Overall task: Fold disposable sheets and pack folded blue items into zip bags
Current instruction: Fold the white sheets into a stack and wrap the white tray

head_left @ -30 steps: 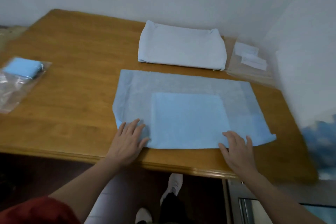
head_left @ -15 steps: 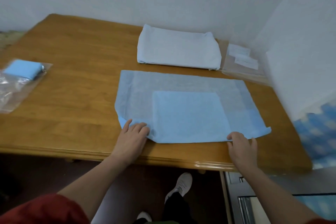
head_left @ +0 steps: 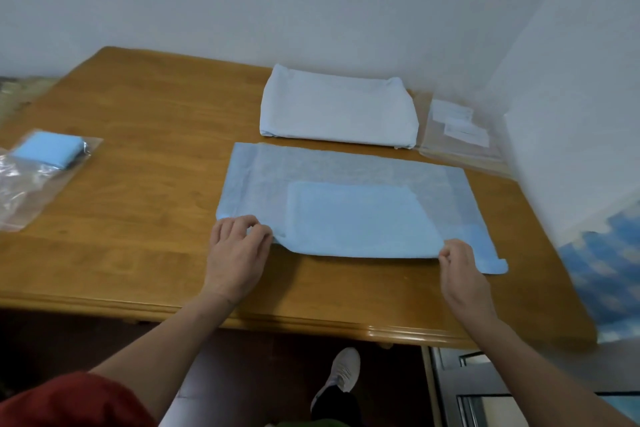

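Head view: white stack [head_left: 337, 107] behind sheet [head_left: 346, 191]

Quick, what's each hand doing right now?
Left hand: pinches the blue sheet at its near edge.
Right hand: pinches that same edge, farther right.

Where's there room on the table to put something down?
The brown wooden table is bare between the clear plastic zip bag and the spread light-blue sheet. It is crowded at the right: folded white stack, flat clear bags.
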